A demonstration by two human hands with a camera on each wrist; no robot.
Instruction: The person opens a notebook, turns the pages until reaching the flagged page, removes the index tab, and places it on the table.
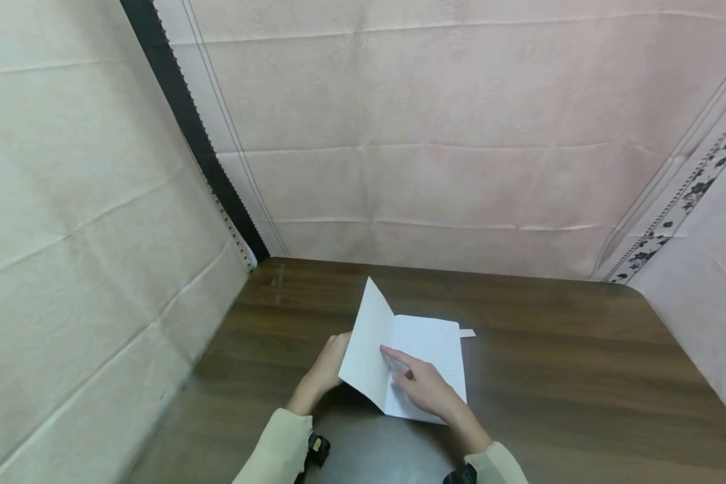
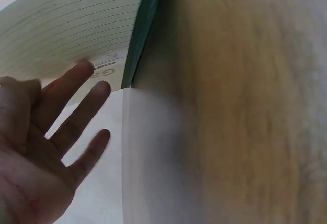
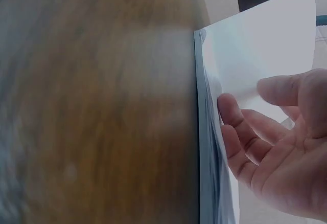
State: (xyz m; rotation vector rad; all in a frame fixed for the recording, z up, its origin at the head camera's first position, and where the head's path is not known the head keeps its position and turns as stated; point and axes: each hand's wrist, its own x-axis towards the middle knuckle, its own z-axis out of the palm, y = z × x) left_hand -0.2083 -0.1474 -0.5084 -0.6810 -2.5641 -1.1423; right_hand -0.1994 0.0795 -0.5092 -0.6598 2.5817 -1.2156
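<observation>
A notebook [image 1: 432,343] with lined white pages lies on the table, its left-hand leaf [image 1: 370,339] standing tilted up from the fold. Behind that raised leaf is my left hand [image 1: 329,366], partly hidden by it; in the left wrist view its fingers [image 2: 76,111] are spread and fairly straight, fingertips right at a lined page [image 2: 87,35]. My right hand [image 1: 423,386] is over the right-hand page, its index finger stretched toward the raised leaf near the fold. Its other fingers [image 3: 250,144] bend loosely beside the page stack in the right wrist view. A dark green cover edge [image 2: 144,29] shows.
A white tab [image 1: 467,333] sticks out past the notebook's right edge. The brown wooden table [image 1: 550,349] has cloth sheets [image 1: 460,134] hanging behind it and at both sides. Dark wrist devices [image 1: 318,449] sit at the sleeves.
</observation>
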